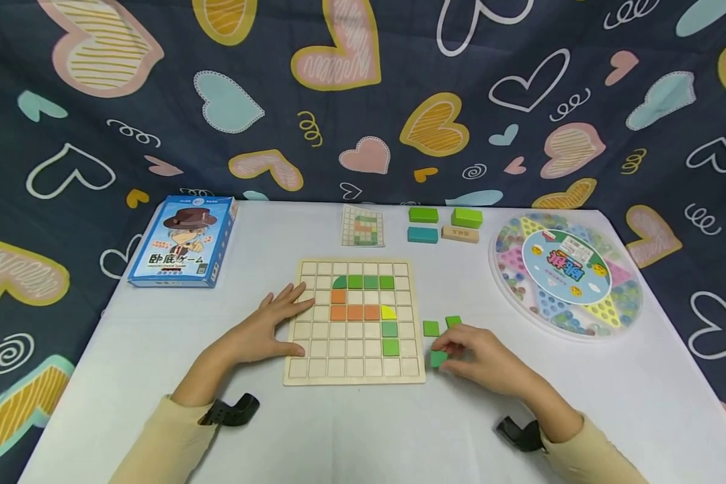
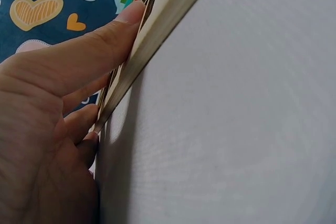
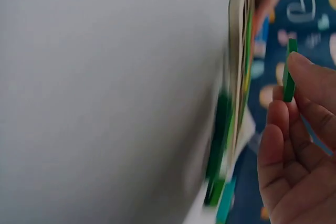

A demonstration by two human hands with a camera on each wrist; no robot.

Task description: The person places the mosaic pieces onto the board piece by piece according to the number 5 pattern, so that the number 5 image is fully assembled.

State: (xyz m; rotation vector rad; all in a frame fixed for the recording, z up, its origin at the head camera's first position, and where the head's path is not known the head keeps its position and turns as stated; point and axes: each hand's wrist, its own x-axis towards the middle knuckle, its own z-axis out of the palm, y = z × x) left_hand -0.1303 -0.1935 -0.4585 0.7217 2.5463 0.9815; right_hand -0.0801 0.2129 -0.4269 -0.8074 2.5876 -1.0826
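Green tile (image 1: 438,358), pinched edgewise in the right hand (image 1: 482,359), looks light and stiff (likely slippery), while the flat-fingered left hand (image 1: 266,331) steadies the board (image 1: 354,373).

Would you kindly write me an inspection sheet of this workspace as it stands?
Surface: white table, bare along its near edge.
Job's things: wooden grid board holding green, orange and yellow tiles; two loose green tiles to its right.
Clutter: blue card box, pattern card, four blocks, round marble game.
Hands: left hand rests flat on the board's left edge; right hand pinches a green tile.
Cables: nothing seen.
Surroundings: dark heart-print cloth.
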